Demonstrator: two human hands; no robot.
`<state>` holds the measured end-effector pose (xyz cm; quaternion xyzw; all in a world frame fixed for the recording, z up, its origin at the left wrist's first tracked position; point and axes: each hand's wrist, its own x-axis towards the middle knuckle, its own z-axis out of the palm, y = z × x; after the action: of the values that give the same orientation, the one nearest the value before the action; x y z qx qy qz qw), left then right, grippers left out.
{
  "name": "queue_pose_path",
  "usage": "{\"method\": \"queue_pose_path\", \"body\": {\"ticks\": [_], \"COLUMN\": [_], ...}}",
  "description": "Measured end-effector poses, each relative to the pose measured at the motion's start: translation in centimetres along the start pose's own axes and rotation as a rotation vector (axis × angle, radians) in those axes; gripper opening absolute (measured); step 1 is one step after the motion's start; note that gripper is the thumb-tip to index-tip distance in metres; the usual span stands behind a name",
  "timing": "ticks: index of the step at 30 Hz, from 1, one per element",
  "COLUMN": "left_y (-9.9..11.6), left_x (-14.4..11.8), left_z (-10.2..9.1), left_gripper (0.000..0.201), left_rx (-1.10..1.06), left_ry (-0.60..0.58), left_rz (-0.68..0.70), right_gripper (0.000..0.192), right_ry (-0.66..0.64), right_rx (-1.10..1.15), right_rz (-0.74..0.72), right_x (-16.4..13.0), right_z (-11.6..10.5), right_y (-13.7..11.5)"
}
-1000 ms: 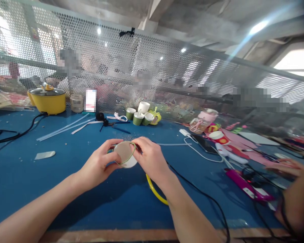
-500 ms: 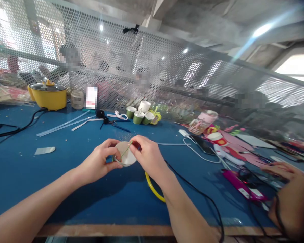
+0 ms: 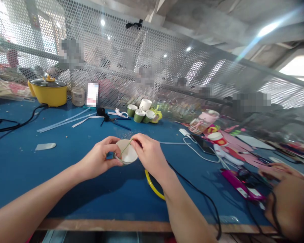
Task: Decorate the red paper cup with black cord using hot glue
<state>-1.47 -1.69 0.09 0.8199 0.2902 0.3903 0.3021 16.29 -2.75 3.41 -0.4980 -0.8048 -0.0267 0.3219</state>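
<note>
Near the middle of the blue table, my left hand (image 3: 101,157) is closed around the left side of a small white cup (image 3: 130,156), which is tilted so that its pale inside faces me. A thin green cord (image 3: 126,148) slants across the cup's opening. Its upper end is pinched between the thumb and fingers of my right hand (image 3: 150,153), at the cup's far right rim. The cord's lower end runs to my left fingertips. Most of the cup's outer wall is hidden by my fingers.
Several green-wrapped cups (image 3: 140,115) stand at the back by the mesh screen (image 3: 111,67). A yellow electric pot (image 3: 50,95) and a glass jar (image 3: 78,97) are at back left. A yellow curved handle (image 3: 153,189) lies under my right wrist. Another person's hand (image 3: 281,170) is at right, beside a purple power strip (image 3: 242,185).
The view has tipped slightly. Both hands keep the cup and cord in nearly the same hold, with only a small shift of my right fingers.
</note>
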Motion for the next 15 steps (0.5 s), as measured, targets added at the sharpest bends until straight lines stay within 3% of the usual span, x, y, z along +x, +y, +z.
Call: {"method": "queue_pose_path", "body": {"ticks": [8,15], "left_y": [-0.04,0.15], "left_x": [0.0,-0.13], "left_z": [0.15,0.19], "left_gripper": [0.008,0.008], "left_rx": [0.058,0.12], "left_ry": [0.007,-0.002], "left_rz": [0.06,0.124], "right_gripper": [0.006,0.011], "right_ry": [-0.072,-0.071], "right_rx": [-0.002,-0.037], "right_rz": [0.08,0.038], "right_x": [0.05,0.11], "right_z": [0.02,0.06], "right_y": [0.06,0.09]}}
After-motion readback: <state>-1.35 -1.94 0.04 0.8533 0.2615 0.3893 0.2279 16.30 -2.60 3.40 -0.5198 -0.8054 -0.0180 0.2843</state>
